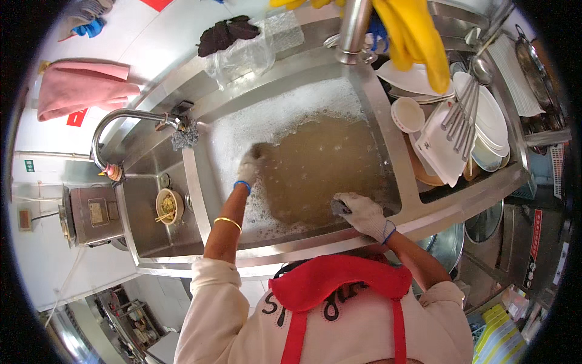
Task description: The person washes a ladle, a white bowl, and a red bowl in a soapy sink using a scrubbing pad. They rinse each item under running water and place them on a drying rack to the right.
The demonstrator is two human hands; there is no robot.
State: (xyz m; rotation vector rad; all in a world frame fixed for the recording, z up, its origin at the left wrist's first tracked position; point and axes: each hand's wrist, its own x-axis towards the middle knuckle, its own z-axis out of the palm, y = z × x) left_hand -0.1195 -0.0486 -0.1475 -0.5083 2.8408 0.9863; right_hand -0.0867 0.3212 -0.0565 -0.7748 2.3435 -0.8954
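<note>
Both my hands wear white knit gloves over a large steel sink basin [195, 173] of murky brown water [327, 154]. White suds [291, 104] float along its far and left sides. My left hand [249, 167] is motion-blurred at the edge of the foam. A dark patch lies at its fingertips, and whether it holds something is unclear. At the near right side of the basin, my right hand [363, 210] grips a grey scouring pad [340, 208] just above the water. Whatever lies under the water is hidden.
Right of the basin, a compartment holds white dishes [439, 141] and several metal-handled utensils [464, 113]. Yellow rubber gloves [409, 41] hang beside a steel pipe [354, 27]. A curved faucet [132, 113] stands at left, over a smaller sink with a food bowl [169, 207].
</note>
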